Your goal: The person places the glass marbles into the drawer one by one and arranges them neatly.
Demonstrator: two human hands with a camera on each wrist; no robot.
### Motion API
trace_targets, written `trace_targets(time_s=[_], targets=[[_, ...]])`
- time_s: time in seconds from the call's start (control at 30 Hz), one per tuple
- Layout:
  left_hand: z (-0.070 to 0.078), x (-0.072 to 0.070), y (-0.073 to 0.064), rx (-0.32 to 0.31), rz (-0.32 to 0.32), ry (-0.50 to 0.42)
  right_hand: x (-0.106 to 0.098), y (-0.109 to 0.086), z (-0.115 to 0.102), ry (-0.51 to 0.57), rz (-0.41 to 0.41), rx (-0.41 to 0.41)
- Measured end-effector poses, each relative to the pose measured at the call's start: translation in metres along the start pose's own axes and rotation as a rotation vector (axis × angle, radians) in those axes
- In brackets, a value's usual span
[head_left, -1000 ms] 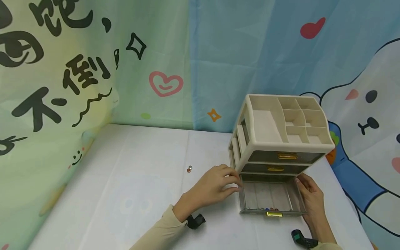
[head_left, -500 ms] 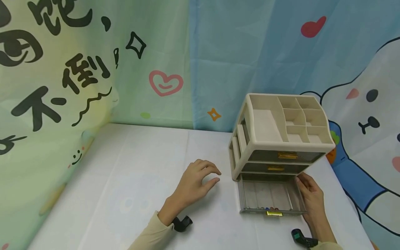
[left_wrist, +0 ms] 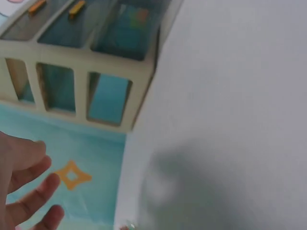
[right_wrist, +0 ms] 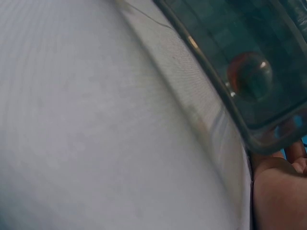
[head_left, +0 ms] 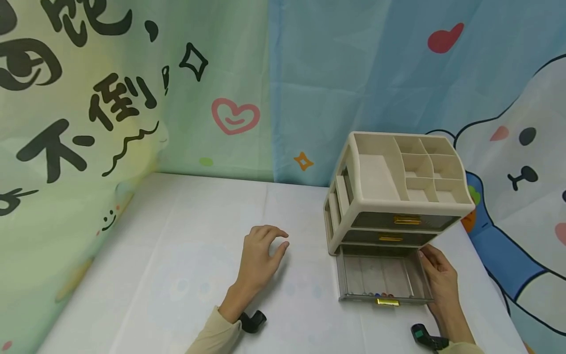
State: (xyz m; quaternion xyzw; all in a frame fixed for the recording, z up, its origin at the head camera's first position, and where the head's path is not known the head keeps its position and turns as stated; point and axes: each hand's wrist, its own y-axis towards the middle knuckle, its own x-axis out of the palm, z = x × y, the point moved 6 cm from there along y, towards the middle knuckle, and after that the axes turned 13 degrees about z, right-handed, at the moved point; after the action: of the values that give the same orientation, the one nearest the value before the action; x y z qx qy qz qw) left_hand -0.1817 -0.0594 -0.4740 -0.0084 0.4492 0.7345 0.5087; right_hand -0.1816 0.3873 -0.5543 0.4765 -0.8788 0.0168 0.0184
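My left hand (head_left: 261,255) is over the white table, left of the drawer unit. Its thumb and fingers curve loosely apart and hold nothing. In the left wrist view, tiny shiny beads (left_wrist: 127,226) peek in at the bottom edge; the hand hides that spot in the head view. At the right side of the pulled-out clear drawer (head_left: 376,270), my right hand (head_left: 442,282) holds its side wall, with some fingers hidden. Several small coloured beads (head_left: 384,295) lie along the drawer's front wall. A larger-looking round bead (right_wrist: 249,76) shows through the plastic in the right wrist view.
The cream drawer unit (head_left: 349,216) stands at the table's right, with open compartments on top and two shut drawers above the pulled-out one. A printed cloth (head_left: 327,88) hangs behind the white table (head_left: 190,221). A black wrist device (head_left: 253,322) sits on the left wrist.
My left hand has moved left, away from the drawer unit, to where two beads lay on the table; they are now out of the head view. My right hand and the drawer have stayed put.
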Motion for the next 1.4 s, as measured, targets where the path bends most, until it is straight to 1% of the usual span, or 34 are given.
trace_targets(time_s=[0.2,0.33,0.43,0.53,0.67,0.8,0.93,1.03,1.27,1.4], targets=[[-0.024,0.005,-0.006,-0.091,-0.066,0.049,-0.001,0.001,0.002,-0.012,0.001,0.004],[-0.033,0.004,-0.007,-0.117,-0.066,0.101,0.0,0.002,0.002,-0.026,0.015,0.011],[-0.039,0.004,-0.008,-0.135,-0.066,0.159,0.0,0.002,0.001,-0.019,0.014,0.013],[-0.046,0.006,-0.008,-0.172,-0.092,0.217,0.001,0.001,0.0,-0.021,0.01,0.004],[-0.054,0.007,-0.01,-0.219,-0.126,0.272,0.001,0.001,-0.002,-0.019,0.019,-0.002],[-0.058,0.007,-0.011,-0.245,-0.118,0.297,0.001,0.0,-0.002,-0.004,0.021,0.007],[-0.059,0.005,-0.01,-0.265,-0.09,0.298,0.001,0.0,0.0,0.004,0.018,0.009],[-0.06,0.006,-0.009,-0.276,-0.082,0.296,0.001,0.0,-0.001,0.008,0.016,0.006],[-0.061,0.009,-0.01,-0.288,-0.087,0.307,0.0,0.0,0.0,0.008,0.02,0.006],[-0.061,0.009,-0.01,-0.292,-0.097,0.312,0.001,0.0,-0.001,0.012,0.013,-0.01]])
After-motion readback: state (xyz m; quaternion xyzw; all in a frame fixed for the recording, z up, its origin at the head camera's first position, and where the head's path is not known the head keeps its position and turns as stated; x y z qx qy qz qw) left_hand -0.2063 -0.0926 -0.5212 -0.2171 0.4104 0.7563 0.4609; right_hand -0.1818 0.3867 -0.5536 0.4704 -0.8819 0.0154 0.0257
